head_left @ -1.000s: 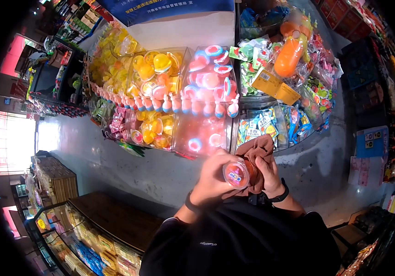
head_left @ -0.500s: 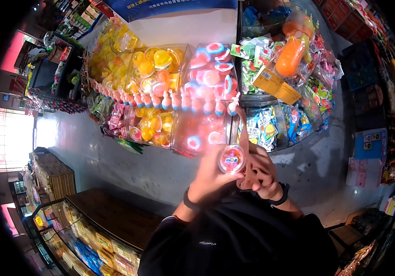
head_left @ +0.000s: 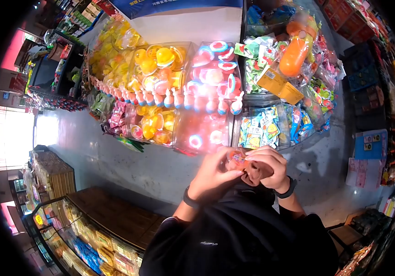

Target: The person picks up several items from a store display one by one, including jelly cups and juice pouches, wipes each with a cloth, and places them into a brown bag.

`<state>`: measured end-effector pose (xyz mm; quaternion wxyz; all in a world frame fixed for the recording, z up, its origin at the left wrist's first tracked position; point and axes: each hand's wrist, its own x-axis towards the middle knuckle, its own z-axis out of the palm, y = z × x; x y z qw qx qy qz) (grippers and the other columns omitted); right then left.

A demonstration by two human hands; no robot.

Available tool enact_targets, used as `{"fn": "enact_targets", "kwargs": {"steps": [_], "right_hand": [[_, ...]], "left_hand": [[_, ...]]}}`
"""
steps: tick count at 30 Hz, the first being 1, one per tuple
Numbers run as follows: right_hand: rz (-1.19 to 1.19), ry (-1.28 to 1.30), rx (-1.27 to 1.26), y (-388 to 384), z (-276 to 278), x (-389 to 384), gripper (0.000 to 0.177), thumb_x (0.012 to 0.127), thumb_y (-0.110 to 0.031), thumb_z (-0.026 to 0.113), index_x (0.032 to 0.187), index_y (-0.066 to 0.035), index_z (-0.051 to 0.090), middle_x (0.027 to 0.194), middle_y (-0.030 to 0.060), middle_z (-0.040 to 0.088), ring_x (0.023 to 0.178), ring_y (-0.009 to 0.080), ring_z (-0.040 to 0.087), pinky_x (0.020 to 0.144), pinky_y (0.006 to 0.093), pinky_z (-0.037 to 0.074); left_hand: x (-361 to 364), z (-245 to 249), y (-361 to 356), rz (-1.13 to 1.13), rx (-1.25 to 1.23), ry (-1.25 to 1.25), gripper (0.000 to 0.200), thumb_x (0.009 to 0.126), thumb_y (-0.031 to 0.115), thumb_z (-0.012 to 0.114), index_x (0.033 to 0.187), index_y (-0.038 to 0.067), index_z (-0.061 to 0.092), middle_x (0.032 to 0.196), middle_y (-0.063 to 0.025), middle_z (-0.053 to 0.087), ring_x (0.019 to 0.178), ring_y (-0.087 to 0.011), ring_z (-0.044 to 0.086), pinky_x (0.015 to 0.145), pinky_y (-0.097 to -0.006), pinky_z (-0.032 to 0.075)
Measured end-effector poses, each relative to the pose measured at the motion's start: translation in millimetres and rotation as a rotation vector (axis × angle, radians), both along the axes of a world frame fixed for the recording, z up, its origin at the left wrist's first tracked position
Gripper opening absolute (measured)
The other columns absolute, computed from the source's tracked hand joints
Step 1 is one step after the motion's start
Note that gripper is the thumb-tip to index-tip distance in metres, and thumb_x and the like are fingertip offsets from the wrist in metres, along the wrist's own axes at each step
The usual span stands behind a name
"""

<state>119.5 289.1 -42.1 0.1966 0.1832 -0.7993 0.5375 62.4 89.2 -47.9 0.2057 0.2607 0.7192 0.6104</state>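
In the head view my left hand (head_left: 212, 171) is closed around a small round clear cup with a colourful printed lid (head_left: 238, 158). The cup is tilted and partly covered by fingers. My right hand (head_left: 272, 166) is closed on a crumpled brown cloth (head_left: 251, 176), its fingertips against or close by the cup's right edge. Both hands are close together in front of my dark top. Just beyond them is a clear bin of pink round containers (head_left: 202, 131).
Beyond the hands stands a display of clear bins holding yellow packs (head_left: 156, 60), blue snack packets (head_left: 259, 126) and green packets. A row of small pink figures (head_left: 179, 99) crosses it. An orange bottle-shaped item (head_left: 294, 57) lies on top. A glass-fronted counter (head_left: 110, 214) is at lower left.
My right hand has come up and left over the cup, bringing the brown cloth along. The cup has tilted, so less of its lid shows. The cloth's raised strip no longer shows.
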Motion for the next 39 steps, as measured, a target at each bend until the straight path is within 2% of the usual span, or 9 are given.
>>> {"fn": "enact_targets", "kwargs": {"steps": [4,7,11,17,20,23,29,32,39], "right_hand": [[-0.083,-0.231,-0.538,-1.3,-19.1,13.7,0.040,0.080,-0.012,0.068,0.113,0.003,0.050,0.095,0.0152,0.063,0.089,0.0238,0.062,0.085,0.0359,0.047],[-0.271,-0.348,-0.808,1.3,-30.1,19.8,0.048,0.092,-0.036,0.053,0.121,0.001,0.041,0.106,0.0186,0.057,0.099,0.0257,0.057,0.088,0.0377,0.045],[-0.133,-0.676,-1.658,23.9,-31.8,22.3,0.052,0.095,-0.041,0.048,0.135,-0.011,0.037,0.126,0.0030,0.050,0.115,0.0190,0.051,0.099,0.0372,0.040],[-0.261,-0.530,-1.518,8.9,-35.2,26.7,0.051,0.095,-0.041,0.048,0.135,-0.011,0.037,0.127,0.0029,0.049,0.115,0.0188,0.050,0.099,0.0371,0.040],[-0.351,-0.484,-1.467,-4.8,-41.4,37.8,0.051,0.095,-0.041,0.047,0.135,-0.012,0.037,0.127,0.0028,0.049,0.116,0.0187,0.050,0.099,0.0370,0.040],[-0.431,-0.449,-1.433,-19.2,-44.1,46.1,0.050,0.095,-0.040,0.047,0.135,-0.012,0.037,0.127,0.0027,0.049,0.116,0.0186,0.049,0.100,0.0370,0.039],[-0.546,-0.391,-1.403,-46.0,-45.2,49.0,0.050,0.095,-0.040,0.047,0.135,-0.012,0.036,0.128,0.0025,0.048,0.117,0.0184,0.048,0.100,0.0368,0.039],[-0.578,-0.379,-1.403,-54.7,-44.9,46.3,0.050,0.096,-0.039,0.047,0.135,-0.012,0.036,0.128,0.0024,0.047,0.117,0.0184,0.048,0.100,0.0368,0.039],[-0.609,-0.346,-1.399,-63.0,-46.0,42.2,0.049,0.096,-0.039,0.046,0.135,-0.012,0.036,0.129,0.0022,0.046,0.118,0.0181,0.047,0.100,0.0366,0.039]], "left_hand": [[-23.5,-33.6,-14.0,-0.013,-0.164,-0.187,0.044,0.076,0.026,0.074,0.106,-0.001,0.057,0.095,-0.0131,0.065,0.087,-0.0164,0.061,0.076,-0.0317,0.047],[-46.6,-88.0,-36.8,0.093,-0.547,-0.060,0.046,0.083,0.042,0.062,0.103,0.000,0.062,0.084,-0.0180,0.066,0.081,-0.0288,0.065,0.073,-0.0375,0.049],[-73.7,-160.9,-68.6,0.079,-0.846,-0.162,0.048,0.086,0.049,0.052,0.097,0.005,0.067,0.080,-0.0199,0.065,0.079,-0.0350,0.064,0.072,-0.0429,0.049],[-96.3,-247.1,-86.6,0.156,-0.776,0.037,0.049,0.085,0.051,0.049,0.095,0.006,0.067,0.078,-0.0214,0.064,0.074,-0.0370,0.063,0.070,-0.0465,0.048],[-120.7,-262.9,-80.4,0.163,-0.856,0.081,0.046,0.083,0.042,0.056,0.102,-0.001,0.059,0.094,-0.0288,0.062,0.086,-0.0420,0.062,0.078,-0.0484,0.049],[-135.3,-308.5,-84.4,0.266,-0.843,0.449,0.046,0.085,0.032,0.055,0.117,-0.001,0.051,0.101,-0.0217,0.060,0.077,-0.0393,0.062,0.069,-0.0448,0.051],[-155.5,-324.3,-64.8,0.152,-1.172,0.293,0.045,0.082,0.023,0.060,0.117,-0.002,0.048,0.113,-0.0236,0.053,0.089,-0.0304,0.063,0.066,-0.0387,0.054],[-147.5,-329.3,-70.0,0.119,-1.178,0.720,0.036,0.082,0.020,0.059,0.111,0.000,0.050,0.111,-0.0223,0.054,0.079,-0.0261,0.065,0.060,-0.0344,0.054],[-156.7,-344.3,-72.4,0.108,-1.219,0.548,0.040,0.086,0.018,0.052,0.122,0.003,0.042,0.105,-0.0233,0.056,0.068,-0.0267,0.064,0.055,-0.0359,0.053]]}}
